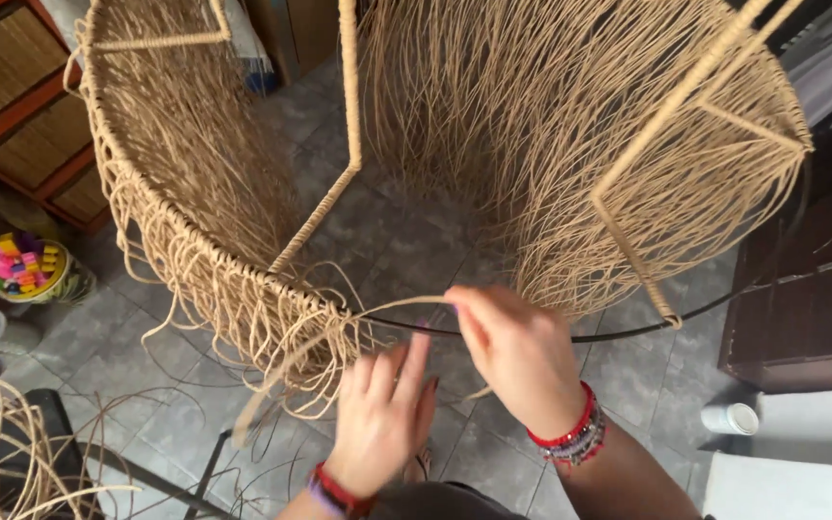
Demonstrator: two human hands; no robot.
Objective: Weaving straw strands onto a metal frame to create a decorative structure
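rattan strand (406,306) pinched in right hand (522,351) grip; left hand (382,414) open by woven frame (195,241); tub (36,274) w/ coloured bits.

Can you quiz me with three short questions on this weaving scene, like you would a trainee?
1. True or false: both hands are at the bare black ring of the frame.
2. Which wrist wears the beaded bracelets? A) left B) right
3. What stands on the floor at far left, holding bright clips?

Key
1. True: the left hand and right hand work a strand at the black ring of the frame.
2. B: the bracelets are on the right wrist.
3. A small round tub.
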